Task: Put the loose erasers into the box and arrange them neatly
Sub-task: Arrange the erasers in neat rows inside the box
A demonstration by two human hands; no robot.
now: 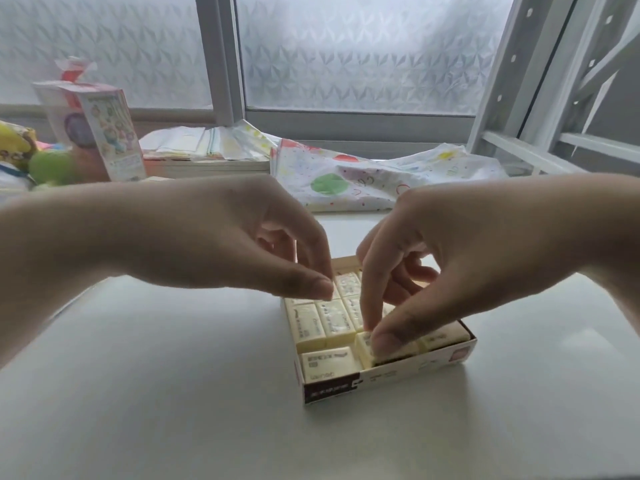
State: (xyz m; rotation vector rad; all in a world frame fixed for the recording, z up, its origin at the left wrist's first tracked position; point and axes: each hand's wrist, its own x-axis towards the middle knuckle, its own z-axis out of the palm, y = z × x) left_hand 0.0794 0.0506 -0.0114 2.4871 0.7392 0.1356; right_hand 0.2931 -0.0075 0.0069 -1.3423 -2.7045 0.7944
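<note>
R hand [450,271] on eraser [372,348], box [388,379]

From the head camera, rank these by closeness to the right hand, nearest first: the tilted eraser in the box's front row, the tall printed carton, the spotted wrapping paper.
1. Tilted eraser: in the box, pinched by the right hand.
2. Spotted wrapping paper: crumpled on the table beyond the hand, under the window.
3. Tall printed carton: far left, past the left hand.
</note>
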